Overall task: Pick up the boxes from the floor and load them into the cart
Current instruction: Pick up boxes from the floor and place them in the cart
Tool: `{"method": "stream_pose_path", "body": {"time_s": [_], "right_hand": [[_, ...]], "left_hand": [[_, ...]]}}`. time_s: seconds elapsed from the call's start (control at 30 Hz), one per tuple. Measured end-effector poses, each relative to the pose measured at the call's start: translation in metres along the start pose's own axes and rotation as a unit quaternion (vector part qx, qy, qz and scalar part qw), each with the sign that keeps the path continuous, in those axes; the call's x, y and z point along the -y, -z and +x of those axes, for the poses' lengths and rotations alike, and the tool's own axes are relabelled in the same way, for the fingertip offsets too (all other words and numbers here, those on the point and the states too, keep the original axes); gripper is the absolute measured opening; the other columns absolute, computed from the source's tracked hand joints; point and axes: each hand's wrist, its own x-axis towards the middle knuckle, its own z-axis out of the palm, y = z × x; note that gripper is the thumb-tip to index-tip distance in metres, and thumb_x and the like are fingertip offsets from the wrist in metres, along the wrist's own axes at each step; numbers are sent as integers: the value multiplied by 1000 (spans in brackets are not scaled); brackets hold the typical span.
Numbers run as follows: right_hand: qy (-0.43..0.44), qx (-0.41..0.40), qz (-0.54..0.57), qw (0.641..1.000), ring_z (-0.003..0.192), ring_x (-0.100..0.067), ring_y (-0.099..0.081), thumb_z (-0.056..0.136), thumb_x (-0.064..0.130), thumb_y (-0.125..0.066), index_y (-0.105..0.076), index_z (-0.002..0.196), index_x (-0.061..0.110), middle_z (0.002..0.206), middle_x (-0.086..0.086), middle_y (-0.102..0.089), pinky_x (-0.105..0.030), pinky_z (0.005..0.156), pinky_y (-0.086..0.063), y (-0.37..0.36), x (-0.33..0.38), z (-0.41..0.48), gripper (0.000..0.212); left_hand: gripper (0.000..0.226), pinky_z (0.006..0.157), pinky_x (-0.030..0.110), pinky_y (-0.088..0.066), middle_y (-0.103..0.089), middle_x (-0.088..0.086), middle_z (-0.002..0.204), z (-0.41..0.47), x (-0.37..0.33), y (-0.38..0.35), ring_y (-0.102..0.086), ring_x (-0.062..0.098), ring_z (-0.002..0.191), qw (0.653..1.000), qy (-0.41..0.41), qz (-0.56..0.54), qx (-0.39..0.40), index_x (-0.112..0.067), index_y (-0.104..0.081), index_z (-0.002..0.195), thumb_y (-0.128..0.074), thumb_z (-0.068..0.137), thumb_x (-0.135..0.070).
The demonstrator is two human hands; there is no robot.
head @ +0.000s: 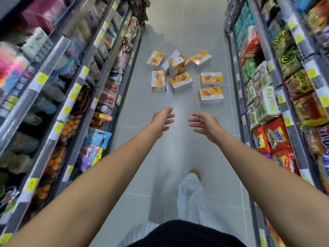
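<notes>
Reaching forward, left hand (162, 120) and right hand (204, 124) hang empty, fingers spread, above the floor (160, 148), short of scattered boxes (180, 81).

About eight yellow boxes (180, 81) counted, one half-hidden; two hands, left hand (162, 120), right hand (204, 124); one shoe (195, 172) showed.

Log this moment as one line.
phase: pre-pick | left hand: open, empty | right hand: open, empty | boxes: scattered on floor | cart: not in view
</notes>
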Motion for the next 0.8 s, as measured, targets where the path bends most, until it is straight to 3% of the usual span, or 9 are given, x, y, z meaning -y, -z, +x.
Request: {"method": "stream_pose_path", "body": {"time_s": [0.13,0.27,0.43,0.8], "right_hand": [[-11,-9,-9,1000,80,-18,-65,95,23,-52,-59,109,12,89,-4,-69,-32,78,-52,40,51,60,19],[-10,-21,-3,1000,80,-18,-66,96,23,-51,-58,112,11,90,-4,-69,-30,73,-51,79,103,115,21],[-24,-29,3,999,79,-17,-65,97,24,-50,-57,116,13,89,-3,-69,-29,69,-50,114,146,173,23],[-84,-48,-7,995,74,-14,-62,97,27,-50,-60,97,17,85,0,-67,-27,66,-47,174,228,330,14]], "left_hand": [[22,78,30,-39,-63,-2,111,53,-54,-47,-58,16,97,1000,17,21,5,-18,-56,106,-48,93,-34],[33,86,32,-39,-62,1,123,100,-108,-98,-58,17,105,999,14,34,15,-15,-56,120,-47,95,-34],[37,86,32,-38,-61,1,127,151,-155,-143,-58,19,113,999,23,42,26,-13,-55,125,-48,95,-34],[41,97,36,-38,-53,4,132,323,-256,-226,-52,22,122,994,55,75,55,-11,-48,131,-50,95,-30]]}}
